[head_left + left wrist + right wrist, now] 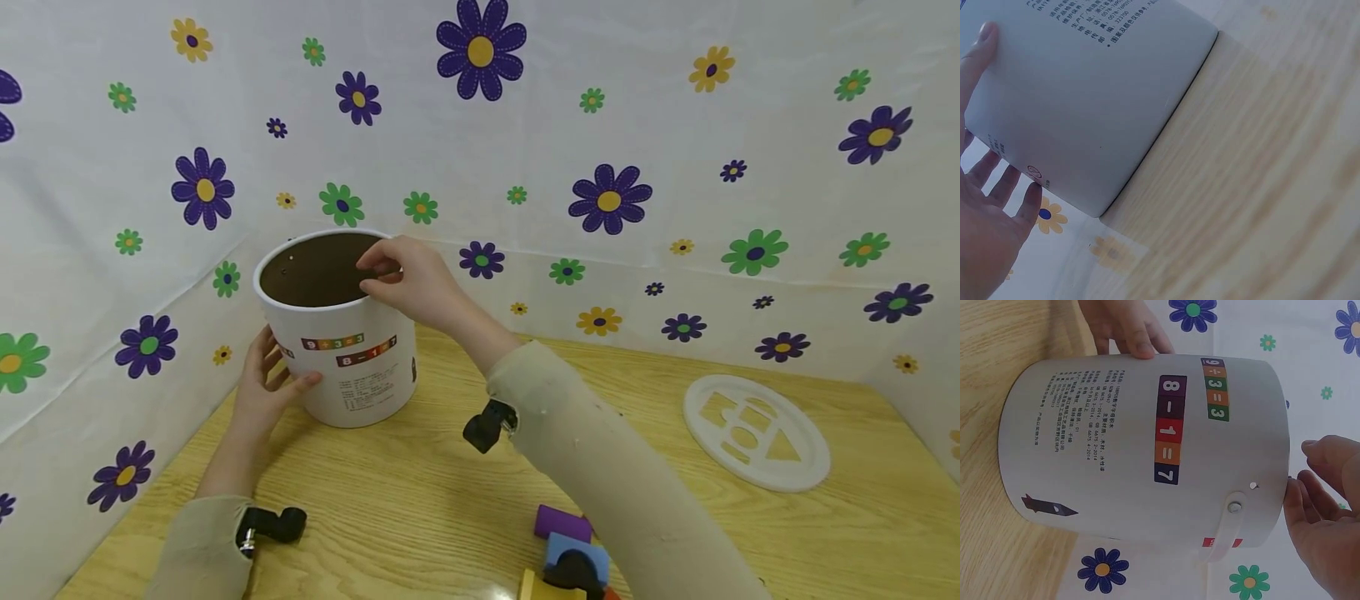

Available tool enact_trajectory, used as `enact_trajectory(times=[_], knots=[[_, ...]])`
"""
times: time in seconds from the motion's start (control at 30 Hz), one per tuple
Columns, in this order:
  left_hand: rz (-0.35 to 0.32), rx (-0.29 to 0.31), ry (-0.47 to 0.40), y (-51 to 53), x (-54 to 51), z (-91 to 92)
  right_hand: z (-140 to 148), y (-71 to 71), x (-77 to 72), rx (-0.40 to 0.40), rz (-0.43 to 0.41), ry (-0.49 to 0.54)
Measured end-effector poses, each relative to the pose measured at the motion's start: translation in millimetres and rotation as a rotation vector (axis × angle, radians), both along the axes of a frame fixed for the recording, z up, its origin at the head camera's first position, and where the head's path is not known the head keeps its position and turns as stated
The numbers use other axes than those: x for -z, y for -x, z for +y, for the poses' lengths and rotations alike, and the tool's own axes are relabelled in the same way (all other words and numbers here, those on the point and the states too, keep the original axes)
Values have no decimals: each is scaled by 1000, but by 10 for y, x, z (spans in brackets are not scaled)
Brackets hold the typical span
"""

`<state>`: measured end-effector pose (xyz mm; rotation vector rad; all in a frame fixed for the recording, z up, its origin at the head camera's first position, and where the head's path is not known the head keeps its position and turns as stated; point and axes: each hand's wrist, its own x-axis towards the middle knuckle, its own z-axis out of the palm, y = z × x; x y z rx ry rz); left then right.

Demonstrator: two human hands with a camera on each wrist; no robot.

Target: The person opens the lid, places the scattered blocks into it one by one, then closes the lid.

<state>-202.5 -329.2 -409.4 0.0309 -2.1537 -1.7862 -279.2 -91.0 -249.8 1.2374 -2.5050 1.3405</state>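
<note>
A white bucket (352,350) with printed sums and small text stands upright on the wooden table, its dark inside showing at the top. My left hand (262,383) holds its lower left side, thumb on the front and fingers round the side. That thumb (984,47) also shows against the wall in the left wrist view. At the right of the rim is my right hand (416,279), fingers loosely bent and thumb apart, with nothing visible between them. In the right wrist view its fingertips (1294,497) lie at the rim; whether they press it I cannot tell.
A white round plate with shaped cutouts (813,454) lies at the right. Near the front edge are a purple block (562,523), a blue block (573,550) and a yellow block (543,587), partly beside my right sleeve. A flower-printed sheet (525,150) hangs behind.
</note>
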Motion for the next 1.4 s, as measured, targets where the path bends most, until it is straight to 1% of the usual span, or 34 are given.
enact_trajectory(times=[0.1, 0.37, 0.47, 0.53, 0.67, 0.83, 0.93, 1.03, 1.27, 1.4], knots=[[-3, 0, 1, -34, -51, 30, 24, -15, -1, -21, -11, 15], [1, 1, 4, -48, -70, 47, 193, -128, 19, -59, -51, 89], [0, 0, 3, -33, -48, 32, 323, -202, 61, -94, -75, 111], [-3, -3, 7, -9, -13, 5, 429, -266, 94, -123, -85, 127], [-7, -15, 13, 58, 74, -45, 684, -398, 179, -170, -79, 144], [-16, -26, 18, 83, 112, -68, 1030, -569, 283, -217, -82, 120], [-21, -23, 14, 80, 111, -68, 1247, -675, 356, -223, -91, 76], [-21, -20, 11, 62, 92, -57, 1465, -766, 462, -222, -112, 28], [-8, -6, 10, -54, -77, 58, 1924, -906, 813, -239, -203, -83], [-16, -10, 5, -74, -106, 79, 2111, -944, 987, -253, -252, -122]])
